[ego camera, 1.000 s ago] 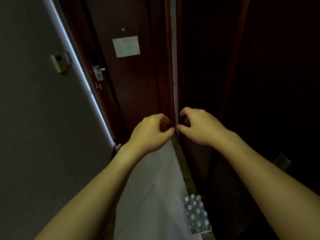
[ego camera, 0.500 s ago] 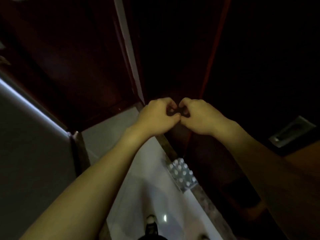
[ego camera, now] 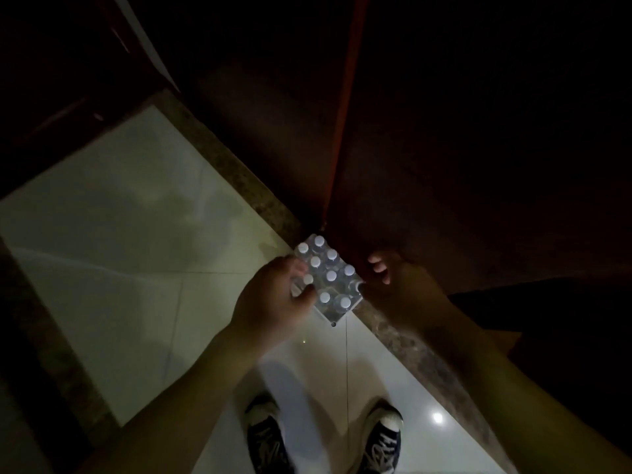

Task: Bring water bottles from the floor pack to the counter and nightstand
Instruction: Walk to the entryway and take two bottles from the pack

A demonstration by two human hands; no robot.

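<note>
Frame centre: shrink-wrapped bottle pack [ego camera: 326, 279] seen on pale floor [ego camera: 130, 254]. Left hand [ego camera: 273, 299] and right hand [ego camera: 400, 289] held over its sides, fingers loosely spread; contact cannot be told.

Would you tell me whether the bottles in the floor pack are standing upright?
Upright: the bottles in the pack show their white caps facing the overhead camera, in rows.

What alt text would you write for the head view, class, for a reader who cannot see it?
Seen from above in dim light, a left hand and right hand reach down on either side of a pack of white-capped water bottles on a pale tiled floor, beside dark wooden panels.
</note>
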